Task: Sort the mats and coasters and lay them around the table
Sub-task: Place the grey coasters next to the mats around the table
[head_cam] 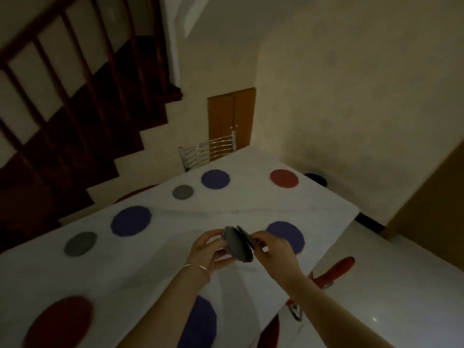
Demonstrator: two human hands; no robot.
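Above the table (155, 267), left hand (209, 249) and right hand (272, 249) pinch blurred grey coasters (237, 246), perhaps two.

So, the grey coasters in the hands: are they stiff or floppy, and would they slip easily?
The grey coasters look fairly stiff: held on edge between the left hand and right hand, they keep flat faces. Probably light, since fingertips alone carry them. Their matt, felt-like surface suggests little slipping, though the picture is blurred.

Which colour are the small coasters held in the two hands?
Grey coasters, clearest in the head view.
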